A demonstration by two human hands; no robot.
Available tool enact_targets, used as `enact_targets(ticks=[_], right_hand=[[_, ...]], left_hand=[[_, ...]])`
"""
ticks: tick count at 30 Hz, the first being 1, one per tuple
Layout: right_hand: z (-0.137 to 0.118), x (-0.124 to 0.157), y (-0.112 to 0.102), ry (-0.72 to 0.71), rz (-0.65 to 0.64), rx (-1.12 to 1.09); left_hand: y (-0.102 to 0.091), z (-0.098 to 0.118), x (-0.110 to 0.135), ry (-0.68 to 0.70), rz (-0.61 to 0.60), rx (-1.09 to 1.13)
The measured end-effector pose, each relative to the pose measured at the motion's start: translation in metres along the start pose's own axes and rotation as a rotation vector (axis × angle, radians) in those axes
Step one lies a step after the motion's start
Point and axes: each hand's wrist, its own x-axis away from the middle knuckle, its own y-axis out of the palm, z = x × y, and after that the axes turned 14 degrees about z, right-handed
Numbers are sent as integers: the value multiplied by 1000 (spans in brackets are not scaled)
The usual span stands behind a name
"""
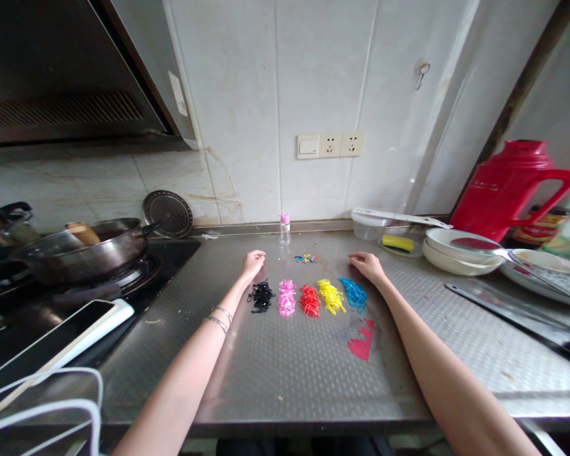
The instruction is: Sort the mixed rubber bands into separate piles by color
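Note:
My left hand (253, 262) rests on the metal counter beside a pile of small black loop-like pieces (261, 296), its fingers curled in and nothing visible in them. My right hand (368, 265) lies near the blue pile (353, 294), fingers pointing inward and slightly bent, holding nothing I can see. Between the forearms, pink pieces (287, 297), red pieces (310, 301) and yellow pieces (331, 296) form separate piles in the same row. Behind them lies a small mixed-colour cluster (306, 258). A small clear bottle with a pink top (285, 229) stands upright near the wall.
A torn red scrap (361, 342) lies before the blue pile. At right are a knife (513, 313), stacked bowls (456, 256), a yellow sponge (398, 243) and a red thermos (508, 190). At left, a pan (85, 256) sits on the stove, near a white-edged device (52, 354) with cables.

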Motion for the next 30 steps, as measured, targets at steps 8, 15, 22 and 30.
enact_targets(ticks=[8, 15, 22, 30], right_hand=[[-51, -5, 12, -205, -154, -42], [-102, -5, 23, -524, -322, 109], [-122, 7, 38, -517, -366, 363], [-131, 15, 42, -445, -319, 442]], left_hand=[[-1, 4, 2, -4, -11, -12], [-1, 8, 4, 1, -24, -23], [-2, 7, 4, 14, -20, -34], [0, 4, 3, 32, -10, -43]])
